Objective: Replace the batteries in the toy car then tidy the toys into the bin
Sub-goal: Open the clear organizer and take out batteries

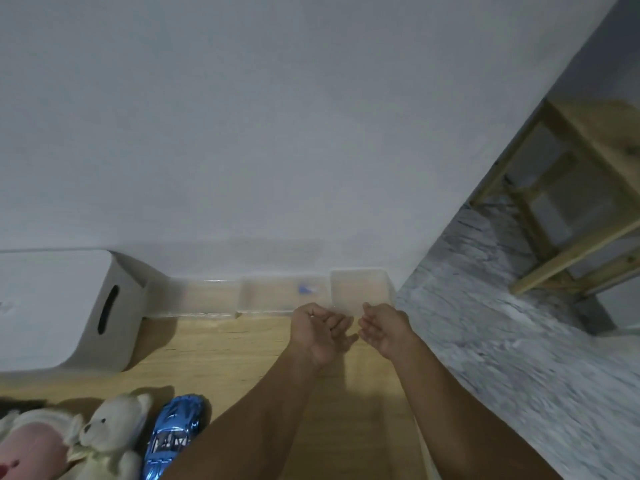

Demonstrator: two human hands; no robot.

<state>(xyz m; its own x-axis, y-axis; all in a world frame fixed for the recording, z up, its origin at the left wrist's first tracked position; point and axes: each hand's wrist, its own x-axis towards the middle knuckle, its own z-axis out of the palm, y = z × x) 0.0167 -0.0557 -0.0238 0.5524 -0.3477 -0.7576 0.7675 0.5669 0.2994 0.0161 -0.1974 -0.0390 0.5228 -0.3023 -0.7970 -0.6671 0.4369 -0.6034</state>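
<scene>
The shiny blue toy car (175,434) lies on the wooden table (242,358) at the lower left, beside a white teddy bear (110,434) and a pink and cream soft toy (31,445). The white bin (62,313) with a slot handle stands at the far left against the wall. My left hand (320,332) is palm up with loosely curled fingers; a tiny bright speck by its thumb is too small to identify. My right hand (382,329) hovers beside it with relaxed fingers. Both are just in front of a small translucent box (358,287).
Two more translucent trays (277,294) line the wall; one holds something small and blue. The table's right edge runs close to my right arm. Beyond it are a grey marbled floor (502,323) and a wooden stool (575,202).
</scene>
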